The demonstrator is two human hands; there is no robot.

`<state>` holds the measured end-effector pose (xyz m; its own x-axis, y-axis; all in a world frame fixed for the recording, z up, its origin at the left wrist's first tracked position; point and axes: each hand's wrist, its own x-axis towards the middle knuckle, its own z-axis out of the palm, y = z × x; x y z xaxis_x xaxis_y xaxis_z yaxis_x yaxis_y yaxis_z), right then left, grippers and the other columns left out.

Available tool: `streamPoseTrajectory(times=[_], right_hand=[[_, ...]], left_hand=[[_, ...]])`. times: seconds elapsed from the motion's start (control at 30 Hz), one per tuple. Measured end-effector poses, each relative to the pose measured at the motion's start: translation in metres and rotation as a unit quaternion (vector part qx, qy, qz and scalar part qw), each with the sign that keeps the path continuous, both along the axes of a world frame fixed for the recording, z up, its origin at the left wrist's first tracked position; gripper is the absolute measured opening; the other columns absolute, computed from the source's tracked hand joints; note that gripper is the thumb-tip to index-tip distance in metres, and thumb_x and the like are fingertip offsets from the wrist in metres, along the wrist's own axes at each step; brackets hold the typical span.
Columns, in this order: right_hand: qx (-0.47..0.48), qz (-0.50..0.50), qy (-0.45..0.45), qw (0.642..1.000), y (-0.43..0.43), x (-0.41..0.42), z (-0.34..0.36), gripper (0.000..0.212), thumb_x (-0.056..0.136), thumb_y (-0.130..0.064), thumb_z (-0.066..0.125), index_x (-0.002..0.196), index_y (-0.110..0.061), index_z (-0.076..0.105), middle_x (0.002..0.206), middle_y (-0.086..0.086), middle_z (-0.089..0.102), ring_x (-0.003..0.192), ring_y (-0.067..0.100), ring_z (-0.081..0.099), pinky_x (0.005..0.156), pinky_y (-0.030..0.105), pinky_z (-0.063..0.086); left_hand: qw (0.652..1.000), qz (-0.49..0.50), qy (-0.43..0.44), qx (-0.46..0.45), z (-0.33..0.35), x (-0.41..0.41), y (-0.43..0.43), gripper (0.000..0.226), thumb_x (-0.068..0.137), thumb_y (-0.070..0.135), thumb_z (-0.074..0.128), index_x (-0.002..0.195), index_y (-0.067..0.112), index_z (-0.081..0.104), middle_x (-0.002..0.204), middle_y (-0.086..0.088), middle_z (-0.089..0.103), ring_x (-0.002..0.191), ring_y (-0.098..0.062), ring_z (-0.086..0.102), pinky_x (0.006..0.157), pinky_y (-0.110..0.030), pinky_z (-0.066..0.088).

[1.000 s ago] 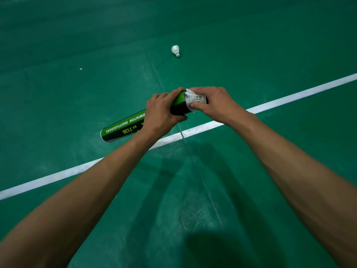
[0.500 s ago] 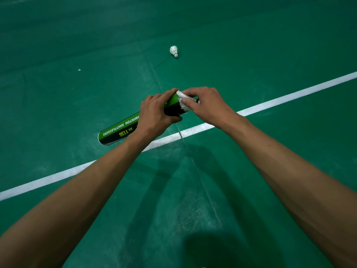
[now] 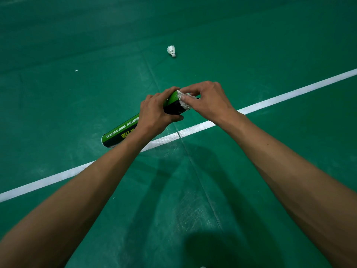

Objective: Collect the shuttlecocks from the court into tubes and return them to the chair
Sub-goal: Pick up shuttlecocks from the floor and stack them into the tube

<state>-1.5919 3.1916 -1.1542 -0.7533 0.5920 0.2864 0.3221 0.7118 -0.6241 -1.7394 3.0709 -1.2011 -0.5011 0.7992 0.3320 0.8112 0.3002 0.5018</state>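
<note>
A green and black shuttlecock tube [image 3: 123, 130] lies slanted in the air above the court, its far mouth pointing up and right. My left hand [image 3: 156, 113] grips the tube near that mouth. A white shuttlecock [image 3: 184, 102] sticks partly out of the mouth, feathers showing. My right hand [image 3: 208, 101] pinches those feathers with thumb and fingers. Another white shuttlecock [image 3: 171, 51] lies on the floor farther ahead, cork end toward me.
The green court floor [image 3: 270, 45] stretches all around. A white court line [image 3: 289, 92] runs diagonally from lower left to upper right under my hands. A tiny white speck [image 3: 76, 70] lies on the floor at left.
The shuttlecock has gone deeper into the tube's mouth under my right hand. Both hands and the tube have stayed in about the same spot.
</note>
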Motion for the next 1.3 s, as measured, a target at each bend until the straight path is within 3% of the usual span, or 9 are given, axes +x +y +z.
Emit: streamPoseTrajectory(times=[0.2, 0.47, 0.67, 0.77, 0.83, 0.97, 1.1, 1.2, 1.3], right_hand=[[0.011, -0.012, -0.045, 0.999, 0.007, -0.003, 0.002, 0.032, 0.087, -0.05, 0.065, 0.115, -0.038, 0.076, 0.11, -0.003, 0.077, 0.104, 0.017, 0.069, 0.089, 0.036, 0.056], [-0.016, -0.061, -0.039, 0.997, 0.007, -0.007, -0.001, 0.027, 0.085, -0.053, 0.068, 0.099, -0.033, 0.08, 0.095, -0.006, 0.078, 0.09, 0.017, 0.071, 0.078, 0.034, 0.058], [-0.026, 0.01, -0.062, 0.998, 0.011, -0.004, 0.007, 0.021, 0.088, -0.038, 0.068, 0.106, -0.033, 0.079, 0.101, -0.007, 0.078, 0.089, 0.012, 0.07, 0.085, 0.034, 0.057], [-0.088, 0.029, -0.067, 0.994, 0.013, -0.001, 0.005, 0.015, 0.09, -0.032, 0.069, 0.105, -0.031, 0.071, 0.096, -0.007, 0.075, 0.062, 0.005, 0.062, 0.063, 0.029, 0.052], [-0.124, 0.023, -0.061, 0.99, 0.013, 0.0, 0.003, 0.013, 0.092, -0.03, 0.07, 0.104, -0.026, 0.066, 0.095, -0.006, 0.074, 0.058, 0.01, 0.062, 0.051, 0.027, 0.051], [-0.139, 0.012, -0.074, 0.987, 0.012, -0.001, 0.002, 0.007, 0.093, -0.027, 0.07, 0.097, -0.022, 0.074, 0.09, 0.003, 0.074, 0.054, 0.013, 0.061, 0.043, 0.024, 0.049], [-0.114, -0.009, -0.097, 0.989, 0.008, -0.003, 0.004, 0.013, 0.09, -0.026, 0.068, 0.095, -0.025, 0.08, 0.075, 0.002, 0.071, 0.05, 0.017, 0.062, 0.04, 0.02, 0.048], [-0.141, -0.05, -0.034, 0.988, 0.007, -0.004, -0.001, 0.011, 0.085, -0.029, 0.075, 0.088, -0.02, 0.08, 0.074, 0.004, 0.074, 0.05, 0.017, 0.066, 0.046, 0.02, 0.052], [-0.307, -0.04, 0.081, 0.947, 0.016, -0.002, -0.001, 0.02, 0.08, -0.021, 0.086, 0.087, -0.004, 0.077, 0.075, 0.009, 0.073, 0.06, 0.018, 0.069, 0.063, 0.028, 0.059]], left_hand=[[1.0, 0.001, 0.004, -0.019, -0.001, -0.003, 0.001, 0.088, 0.066, 0.042, 0.093, 0.144, 0.037, 0.054, 0.118, -0.002, 0.072, 0.106, -0.03, 0.055, 0.094, -0.047, 0.044], [0.999, -0.017, 0.01, -0.026, -0.003, -0.001, 0.0, 0.087, 0.065, 0.043, 0.092, 0.143, 0.038, 0.055, 0.115, -0.002, 0.071, 0.106, -0.031, 0.055, 0.094, -0.047, 0.043], [0.999, -0.025, 0.0, -0.027, -0.003, -0.006, 0.001, 0.09, 0.06, 0.054, 0.087, 0.143, 0.037, 0.054, 0.115, -0.003, 0.072, 0.105, -0.031, 0.059, 0.095, -0.051, 0.046], [0.999, -0.04, -0.003, -0.029, -0.004, -0.006, -0.002, 0.09, 0.061, 0.05, 0.087, 0.143, 0.035, 0.055, 0.114, -0.004, 0.072, 0.104, -0.032, 0.057, 0.095, -0.051, 0.046], [0.999, -0.043, 0.001, -0.025, -0.003, -0.005, -0.003, 0.088, 0.061, 0.051, 0.086, 0.142, 0.038, 0.055, 0.112, -0.002, 0.072, 0.103, -0.031, 0.057, 0.095, -0.051, 0.046], [0.998, -0.051, 0.009, -0.035, -0.003, -0.003, -0.001, 0.086, 0.066, 0.042, 0.092, 0.143, 0.037, 0.055, 0.113, -0.003, 0.071, 0.103, -0.03, 0.056, 0.094, -0.048, 0.045], [0.997, -0.065, 0.02, -0.042, -0.005, 0.003, 0.004, 0.087, 0.064, 0.049, 0.089, 0.143, 0.038, 0.054, 0.116, -0.002, 0.073, 0.104, -0.031, 0.058, 0.095, -0.048, 0.046], [0.997, -0.066, -0.012, -0.023, -0.003, 0.002, 0.009, 0.086, 0.057, 0.061, 0.08, 0.138, 0.045, 0.054, 0.114, 0.004, 0.074, 0.103, -0.028, 0.063, 0.094, -0.05, 0.05], [0.997, -0.055, -0.06, 0.003, 0.002, -0.004, 0.011, 0.089, 0.055, 0.063, 0.081, 0.138, 0.048, 0.051, 0.116, 0.008, 0.073, 0.103, -0.026, 0.067, 0.09, -0.049, 0.056]])
